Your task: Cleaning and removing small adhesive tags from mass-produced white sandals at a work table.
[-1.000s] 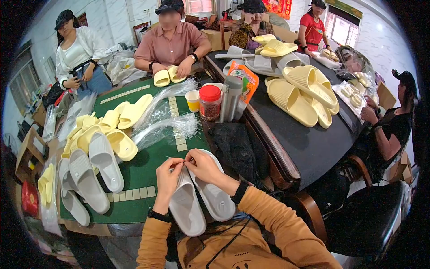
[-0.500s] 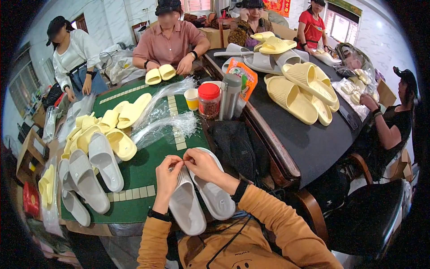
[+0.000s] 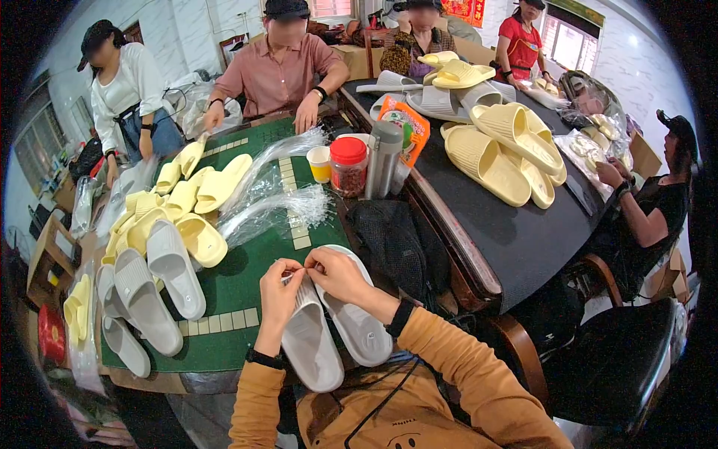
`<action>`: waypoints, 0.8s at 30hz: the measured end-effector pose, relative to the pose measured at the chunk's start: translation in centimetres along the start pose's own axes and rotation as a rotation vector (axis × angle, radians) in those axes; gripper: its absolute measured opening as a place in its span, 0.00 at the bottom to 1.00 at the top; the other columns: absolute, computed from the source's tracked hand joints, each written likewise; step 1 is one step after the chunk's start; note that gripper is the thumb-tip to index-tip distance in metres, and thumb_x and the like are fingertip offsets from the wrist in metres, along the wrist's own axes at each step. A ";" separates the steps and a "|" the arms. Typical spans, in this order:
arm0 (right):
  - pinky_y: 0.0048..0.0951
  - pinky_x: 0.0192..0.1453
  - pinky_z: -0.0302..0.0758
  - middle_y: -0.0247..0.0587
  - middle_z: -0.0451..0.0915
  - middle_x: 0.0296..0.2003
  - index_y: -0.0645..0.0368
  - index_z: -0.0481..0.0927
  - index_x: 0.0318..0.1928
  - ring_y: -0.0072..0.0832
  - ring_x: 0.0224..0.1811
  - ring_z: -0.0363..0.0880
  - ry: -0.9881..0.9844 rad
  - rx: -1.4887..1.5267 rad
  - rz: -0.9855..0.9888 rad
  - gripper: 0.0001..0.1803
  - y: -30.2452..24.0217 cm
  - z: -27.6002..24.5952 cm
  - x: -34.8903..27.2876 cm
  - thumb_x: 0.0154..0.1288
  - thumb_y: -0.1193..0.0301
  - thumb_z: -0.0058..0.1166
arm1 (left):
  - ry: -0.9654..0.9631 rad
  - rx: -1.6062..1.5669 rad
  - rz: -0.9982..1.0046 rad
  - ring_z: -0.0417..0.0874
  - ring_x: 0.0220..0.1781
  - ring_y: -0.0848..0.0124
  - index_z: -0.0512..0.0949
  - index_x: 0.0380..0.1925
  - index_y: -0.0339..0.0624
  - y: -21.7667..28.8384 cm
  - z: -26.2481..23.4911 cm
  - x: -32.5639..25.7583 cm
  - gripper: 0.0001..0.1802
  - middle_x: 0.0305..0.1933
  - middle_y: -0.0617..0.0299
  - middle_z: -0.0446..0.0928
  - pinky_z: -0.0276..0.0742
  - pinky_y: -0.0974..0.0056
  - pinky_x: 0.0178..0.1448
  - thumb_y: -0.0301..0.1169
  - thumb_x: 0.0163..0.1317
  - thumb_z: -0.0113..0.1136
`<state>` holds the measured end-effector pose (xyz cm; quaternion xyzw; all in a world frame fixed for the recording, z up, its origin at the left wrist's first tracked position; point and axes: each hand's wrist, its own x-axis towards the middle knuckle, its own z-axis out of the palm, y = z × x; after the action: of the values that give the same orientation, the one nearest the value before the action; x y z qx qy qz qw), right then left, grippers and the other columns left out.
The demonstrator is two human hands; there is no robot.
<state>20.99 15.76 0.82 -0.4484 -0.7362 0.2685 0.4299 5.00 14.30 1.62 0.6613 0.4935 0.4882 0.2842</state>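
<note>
Pinching a thin clear fastener between closed fingers, left hand and right hand pair grey slippers; yellow slippers lie at ten o'clock.

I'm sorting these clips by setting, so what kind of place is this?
Probably a small workshop where slippers are paired and packed by hand. Piles of yellow slippers and grey slippers cover a green table, clear plastic bags lie beside them, and several people sit around working.

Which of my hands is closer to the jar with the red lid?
Right. Your right hand is below the red-lidded jar, nearly under it; your left hand sits farther left and lower, over the white slippers.
</note>
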 end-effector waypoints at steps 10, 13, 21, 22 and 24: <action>0.34 0.36 0.76 0.44 0.77 0.32 0.62 0.77 0.35 0.34 0.30 0.80 0.024 0.019 0.007 0.07 -0.4 -0.1 0.0 0.57 0.75 0.58 | -0.001 0.005 -0.030 0.81 0.36 0.73 0.80 0.37 0.34 0.1 0.0 0.0 0.05 0.34 0.60 0.82 0.76 0.68 0.45 0.24 0.61 0.60; 0.35 0.36 0.76 0.44 0.76 0.32 0.62 0.76 0.35 0.34 0.30 0.80 0.040 0.009 -0.011 0.06 -0.1 0.0 0.1 0.57 0.76 0.58 | 0.009 0.025 -0.006 0.82 0.35 0.71 0.80 0.36 0.33 0.2 0.1 0.0 0.06 0.33 0.58 0.81 0.76 0.67 0.44 0.25 0.62 0.60; 0.34 0.35 0.76 0.43 0.76 0.32 0.62 0.76 0.35 0.34 0.29 0.80 0.054 -0.004 -0.030 0.05 0.3 0.4 0.1 0.58 0.76 0.57 | 0.028 0.019 -0.014 0.82 0.34 0.71 0.79 0.34 0.31 -0.4 0.1 0.1 0.06 0.32 0.56 0.81 0.77 0.67 0.42 0.25 0.63 0.61; 0.34 0.35 0.76 0.43 0.76 0.32 0.62 0.76 0.35 0.34 0.29 0.80 0.054 -0.005 -0.029 0.05 0.3 0.3 0.1 0.58 0.76 0.57 | 0.020 0.001 -0.010 0.82 0.34 0.71 0.79 0.33 0.32 -0.3 0.1 0.1 0.05 0.32 0.57 0.81 0.77 0.68 0.42 0.24 0.62 0.61; 0.34 0.35 0.76 0.43 0.76 0.33 0.62 0.76 0.35 0.33 0.30 0.80 0.070 -0.030 -0.047 0.05 0.2 0.2 0.0 0.58 0.76 0.57 | 0.012 -0.017 -0.007 0.82 0.34 0.72 0.79 0.33 0.32 -0.2 0.2 0.1 0.04 0.32 0.57 0.81 0.77 0.68 0.42 0.23 0.61 0.61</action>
<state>20.88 15.88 0.51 -0.4464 -0.7351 0.2315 0.4547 5.08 14.46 1.44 0.6543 0.4932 0.4954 0.2886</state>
